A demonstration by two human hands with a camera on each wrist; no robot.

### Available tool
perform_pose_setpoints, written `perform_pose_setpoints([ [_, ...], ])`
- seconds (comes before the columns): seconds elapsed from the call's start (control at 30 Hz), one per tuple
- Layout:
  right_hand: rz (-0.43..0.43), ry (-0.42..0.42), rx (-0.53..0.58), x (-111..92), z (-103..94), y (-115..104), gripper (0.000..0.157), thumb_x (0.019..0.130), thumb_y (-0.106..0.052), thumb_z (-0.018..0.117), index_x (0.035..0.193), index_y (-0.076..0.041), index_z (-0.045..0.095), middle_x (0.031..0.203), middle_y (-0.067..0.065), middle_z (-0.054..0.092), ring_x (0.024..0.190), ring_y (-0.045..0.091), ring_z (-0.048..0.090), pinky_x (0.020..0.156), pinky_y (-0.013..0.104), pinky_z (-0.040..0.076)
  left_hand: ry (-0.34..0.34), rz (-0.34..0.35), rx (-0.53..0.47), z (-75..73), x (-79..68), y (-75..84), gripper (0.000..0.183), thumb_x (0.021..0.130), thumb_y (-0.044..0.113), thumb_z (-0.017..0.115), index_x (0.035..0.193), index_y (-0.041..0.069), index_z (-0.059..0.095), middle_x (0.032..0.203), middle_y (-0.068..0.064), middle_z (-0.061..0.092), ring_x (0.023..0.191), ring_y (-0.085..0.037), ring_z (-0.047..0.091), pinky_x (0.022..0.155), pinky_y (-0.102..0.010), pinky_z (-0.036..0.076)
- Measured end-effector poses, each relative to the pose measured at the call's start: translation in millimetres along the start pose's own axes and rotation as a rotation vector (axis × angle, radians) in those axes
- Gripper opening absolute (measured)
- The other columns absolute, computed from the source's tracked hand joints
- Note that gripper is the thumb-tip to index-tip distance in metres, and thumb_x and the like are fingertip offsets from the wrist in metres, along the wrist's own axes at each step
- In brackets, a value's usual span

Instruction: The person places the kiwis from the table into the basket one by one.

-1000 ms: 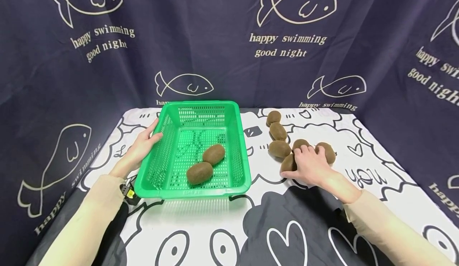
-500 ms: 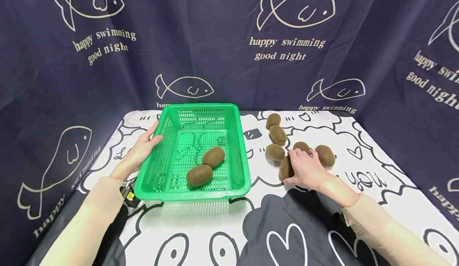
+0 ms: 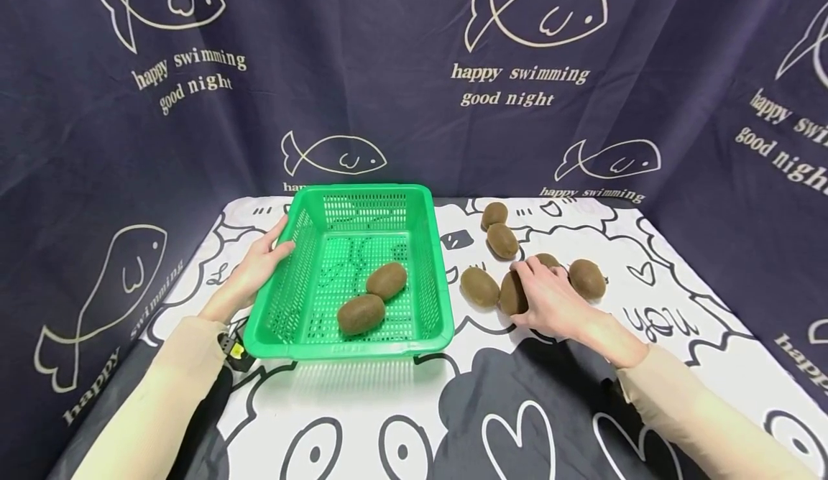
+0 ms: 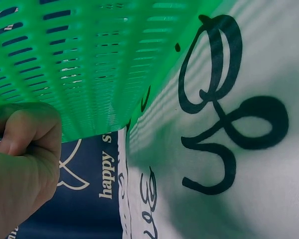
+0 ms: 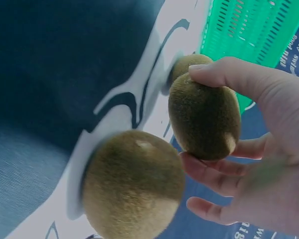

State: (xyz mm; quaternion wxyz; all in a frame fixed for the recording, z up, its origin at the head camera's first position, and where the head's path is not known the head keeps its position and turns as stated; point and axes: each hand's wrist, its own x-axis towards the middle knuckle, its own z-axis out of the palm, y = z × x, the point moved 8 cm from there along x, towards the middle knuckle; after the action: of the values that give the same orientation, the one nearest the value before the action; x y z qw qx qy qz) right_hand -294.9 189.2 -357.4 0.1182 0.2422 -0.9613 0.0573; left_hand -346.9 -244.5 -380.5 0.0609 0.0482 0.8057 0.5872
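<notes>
My left hand (image 3: 260, 263) grips the left rim of a green plastic basket (image 3: 349, 351); in the left wrist view its fingers curl at the basket's slotted side. Inside the basket lie two brown kiwis, one kiwi (image 3: 387, 281) touching the other kiwi (image 3: 361, 314). On the right, my right hand (image 3: 550, 297) holds a kiwi (image 5: 204, 117) between thumb and fingertips. Just left of it sits another kiwi (image 3: 480, 287). A kiwi (image 3: 547, 261) behind the hand is partly hidden, and one more kiwi (image 3: 587, 279) lies to the right.
Two kiwis, a far kiwi (image 3: 494, 215) and a nearer kiwi (image 3: 502, 241), touch at the table's back. A black-and-white patterned cloth (image 3: 349, 408) covers the table. A dark fish-print curtain (image 3: 414, 106) hangs behind and at both sides.
My right hand has shifted slightly left with the kiwi in its fingers. The kiwi beside it has moved left and nearer, away from the two at the back. My left hand keeps its place.
</notes>
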Motion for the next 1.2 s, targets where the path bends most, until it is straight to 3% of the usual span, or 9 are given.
perform_pose_setpoints([
  [0.6, -0.05, 0.141, 0.055, 32, -42.2, -6, 0.079, 0.063, -0.025, 0.085, 0.127, 0.001, 0.046, 0.114, 0.019, 0.053, 0.102, 0.031, 0.053, 0.087, 0.053, 0.041, 0.0, -0.001, 0.008, 0.4, 0.1, 0.4, 0.065, 0.103, 0.024, 0.039, 0.156, 0.029, 0.001, 0.155, -0.025, 0.025, 0.08, -0.008, 0.064, 0.073, -0.031, 0.061],
  [0.77, -0.069, 0.156, 0.055, 42, -43.6, -8, 0.081, 0.062, -0.028, 0.087, 0.126, 0.0, 0.047, 0.115, 0.019, 0.052, 0.104, 0.03, 0.051, 0.087, 0.052, 0.041, -0.001, 0.0, 0.008, -0.3, 1.1, -0.5, 0.065, 0.103, 0.023, 0.039, 0.156, 0.027, 0.001, 0.151, -0.027, 0.03, 0.082, -0.01, 0.064, 0.073, -0.033, 0.062],
  [1.2, -0.114, 0.157, 0.087, 59, -49.5, -31, 0.081, 0.063, -0.028, 0.085, 0.128, 0.0, 0.046, 0.118, 0.018, 0.051, 0.103, 0.032, 0.056, 0.093, 0.054, 0.039, -0.005, 0.007, 0.026, 0.5, -0.8, 3.0, 0.065, 0.103, 0.023, 0.039, 0.156, 0.028, 0.001, 0.154, -0.026, 0.026, 0.087, -0.014, 0.063, 0.075, -0.035, 0.062],
])
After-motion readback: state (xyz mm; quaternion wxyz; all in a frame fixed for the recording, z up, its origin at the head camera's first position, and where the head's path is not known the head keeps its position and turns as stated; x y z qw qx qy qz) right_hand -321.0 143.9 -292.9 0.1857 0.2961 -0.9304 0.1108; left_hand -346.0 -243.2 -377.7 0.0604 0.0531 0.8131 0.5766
